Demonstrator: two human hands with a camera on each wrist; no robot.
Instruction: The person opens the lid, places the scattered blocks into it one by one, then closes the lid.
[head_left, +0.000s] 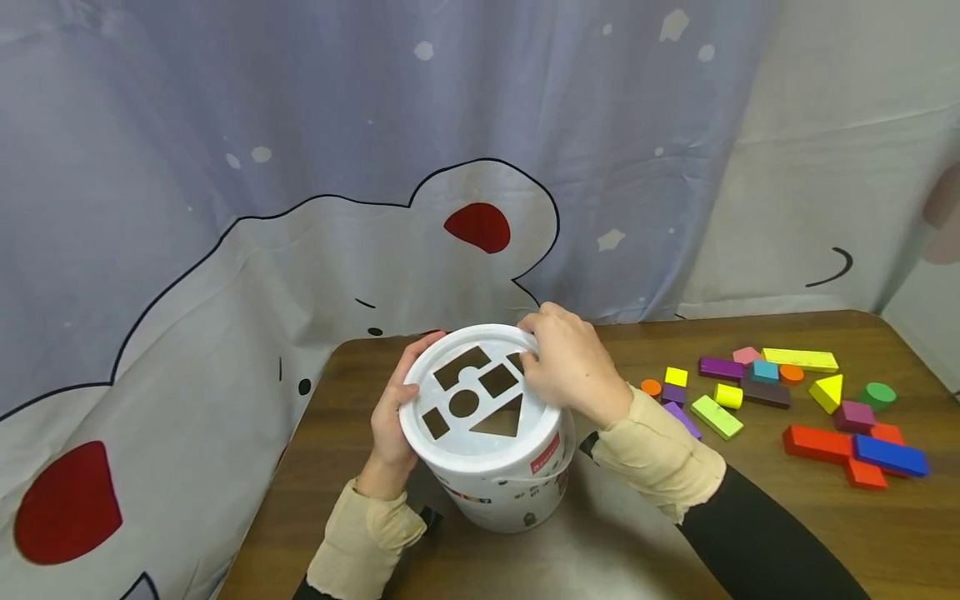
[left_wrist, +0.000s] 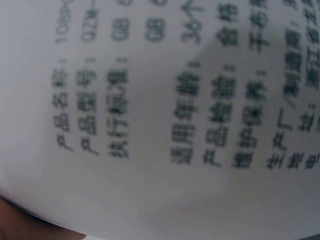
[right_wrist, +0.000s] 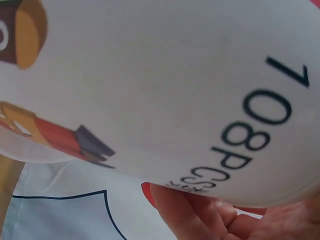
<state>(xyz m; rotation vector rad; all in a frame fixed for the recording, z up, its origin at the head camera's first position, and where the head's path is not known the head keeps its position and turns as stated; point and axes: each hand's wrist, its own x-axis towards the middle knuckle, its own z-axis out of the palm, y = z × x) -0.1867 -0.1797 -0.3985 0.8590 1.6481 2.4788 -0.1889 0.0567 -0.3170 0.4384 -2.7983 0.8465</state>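
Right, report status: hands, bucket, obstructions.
Left hand and right hand grip lid, opposite sides. Lid on bucket. Right hand hides part of lid. Blocks off to right.

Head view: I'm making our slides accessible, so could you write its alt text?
A person's left grip and right grip hold the rim of a lid with shaped cutouts, on a white bucket at a brown table. Colourful blocks sit to its right; a patterned curtain hangs behind.

White bucket (head_left: 501,507) with "108PCS" lettering (right_wrist: 239,145) and Chinese print (left_wrist: 186,117) including "产品名称" and "GB"
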